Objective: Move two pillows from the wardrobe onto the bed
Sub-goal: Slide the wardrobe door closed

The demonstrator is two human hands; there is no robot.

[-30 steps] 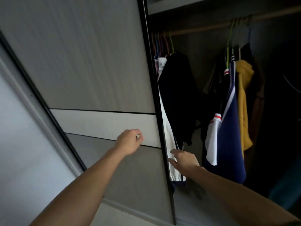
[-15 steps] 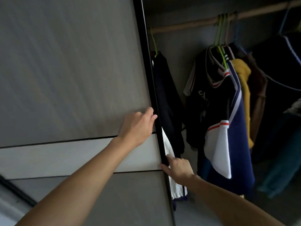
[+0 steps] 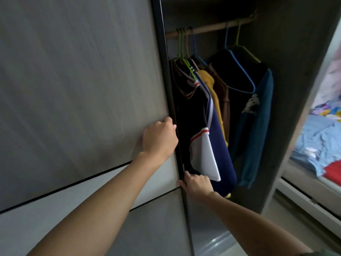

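Note:
A grey sliding wardrobe door (image 3: pixel 83 89) fills the left of the head view. My left hand (image 3: pixel 159 138) presses flat against the door, fingers curled at its dark right edge. My right hand (image 3: pixel 197 183) grips that same edge lower down, fingers wrapped round it. The open wardrobe section (image 3: pixel 221 108) holds hanging clothes. No pillow shows in it. The bed (image 3: pixel 321 145) with blue bedding lies at the far right.
A wooden rail (image 3: pixel 208 29) carries coloured hangers with a navy and white shirt (image 3: pixel 212 145), a yellow garment (image 3: pixel 212 89) and a dark teal top (image 3: pixel 254 111). The wardrobe's right side panel (image 3: pixel 295 108) stands between the clothes and the bed.
The door edge has shifted right over the hanging clothes, hiding the black and white garment. My left hand has reached the door edge. The view has swung right, bringing the bed into sight.

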